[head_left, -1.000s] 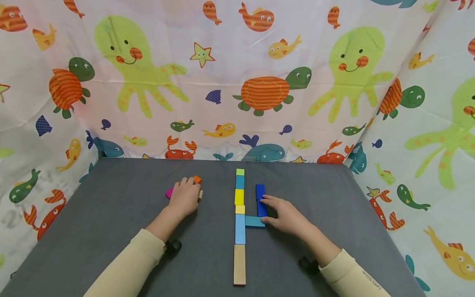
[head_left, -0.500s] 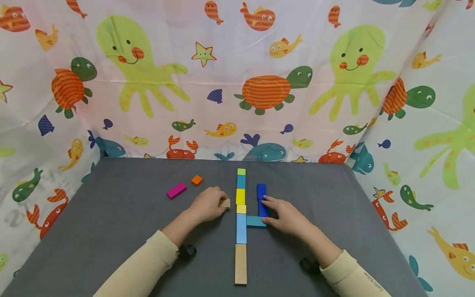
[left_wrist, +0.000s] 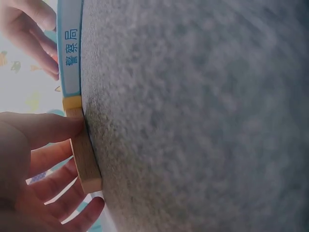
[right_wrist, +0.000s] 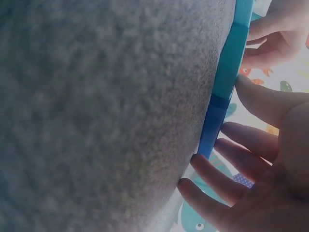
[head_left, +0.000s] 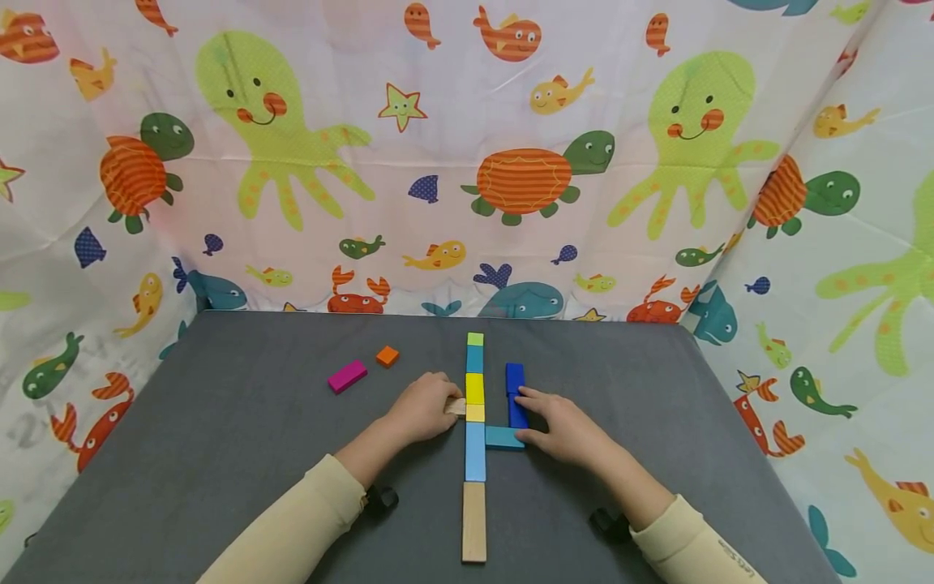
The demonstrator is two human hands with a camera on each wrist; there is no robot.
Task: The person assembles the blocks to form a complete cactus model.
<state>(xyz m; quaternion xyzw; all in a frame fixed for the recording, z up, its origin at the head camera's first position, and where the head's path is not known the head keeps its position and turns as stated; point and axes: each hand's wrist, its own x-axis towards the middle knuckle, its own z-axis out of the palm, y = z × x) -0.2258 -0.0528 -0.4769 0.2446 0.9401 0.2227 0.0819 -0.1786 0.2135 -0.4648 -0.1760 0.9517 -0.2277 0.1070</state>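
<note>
My left hand [head_left: 423,408] pinches a small natural wood block [head_left: 456,407] between thumb and fingers. The block's inner end is right at the small pale yellow block [head_left: 475,413] in a column of blocks. In the left wrist view, the thumb lies along the wood block [left_wrist: 86,162] beside the yellow block [left_wrist: 72,102]. My right hand [head_left: 558,426] is on the other side, fingers spread and gently bent. Its thumb tip touches the end of a teal block [head_left: 500,438] that juts right from the column; its fingertips rest by two dark blue blocks [head_left: 515,378] standing in line.
The column runs from a light green block [head_left: 475,339] through teal, yellow and light blue [head_left: 475,452] ones to a long wood block [head_left: 474,523] nearest me. A magenta block [head_left: 347,376] and an orange block [head_left: 387,356] lie left on the grey table [head_left: 241,454].
My left hand has brought the small wood block rightward from beside the orange and magenta blocks to the column, uncovering those two. My right hand stays in place.
</note>
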